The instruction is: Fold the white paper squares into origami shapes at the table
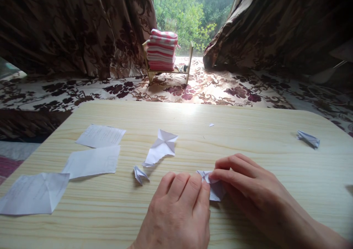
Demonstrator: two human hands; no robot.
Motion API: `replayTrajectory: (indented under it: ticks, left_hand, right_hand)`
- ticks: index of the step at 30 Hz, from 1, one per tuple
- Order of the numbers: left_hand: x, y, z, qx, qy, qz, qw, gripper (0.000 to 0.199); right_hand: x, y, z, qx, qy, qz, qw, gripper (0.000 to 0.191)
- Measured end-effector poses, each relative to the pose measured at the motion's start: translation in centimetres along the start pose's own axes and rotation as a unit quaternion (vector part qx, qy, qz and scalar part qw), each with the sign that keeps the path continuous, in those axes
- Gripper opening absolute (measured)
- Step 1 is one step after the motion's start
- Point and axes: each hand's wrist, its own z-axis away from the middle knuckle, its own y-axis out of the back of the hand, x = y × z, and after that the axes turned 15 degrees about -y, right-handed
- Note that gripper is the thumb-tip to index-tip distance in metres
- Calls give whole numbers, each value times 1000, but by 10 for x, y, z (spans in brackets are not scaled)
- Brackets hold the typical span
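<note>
A partly folded piece of white paper lies on the table between my two hands. My left hand comes from below, its fingers bent and pressed together against the paper's left side; the thumb tip touches its edge. From the right, my right hand reaches over the paper, with the index finger and thumb closed on its upper right part. My fingers hide much of the folds. Just left of my left hand sits a small folded paper piece. Behind it lies a creased, torn sheet.
Several paper sheets lie along the left of the wooden table. A folded paper strip is at the far right, a tiny scrap near the back. Beyond stands a small rack with stacked striped cloths.
</note>
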Motion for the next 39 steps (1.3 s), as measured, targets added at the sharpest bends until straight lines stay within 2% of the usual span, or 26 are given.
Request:
replayTrajectory:
  ticks: [8, 13, 18, 21, 26, 32, 34, 36, 39]
  left_hand:
    - [-3, 2, -4, -1, 10, 43, 999, 34]
    - [-1, -1, -8, -20, 18, 32, 999, 35]
    - [0, -5, -7, -48, 20, 13, 999, 37]
    - [0, -5, -5, -48, 13, -3, 999, 39]
    - [1, -3, -4, -27, -12, -19, 999, 39]
    - [1, -4, -7, -31, 3, -9, 999, 37]
    - [0, -5, -7, -17, 4, 5, 1000, 37]
    - [-1, -4, -6, 25, 16, 39, 999, 36]
    - [-4, 4, -8, 73, 74, 133, 986, 30]
  right_hand:
    - [0, 0, 2, -9, -3, 4, 1000, 25]
    - [2, -3, 4, 17, 20, 22, 999, 34]
    - [9, 2, 18, 67, 61, 118, 989, 31]
    - [12, 8, 26, 53, 99, 159, 981, 31]
    - [10, 11, 27, 52, 90, 150, 983, 31]
    - [7, 6, 21, 87, 102, 134, 982, 27]
    - [7, 3, 21, 99, 77, 112, 986, 28]
    - [8, 0, 20, 103, 29, 70, 992, 27]
    - [8, 0, 16, 116, -45, -12, 992, 20]
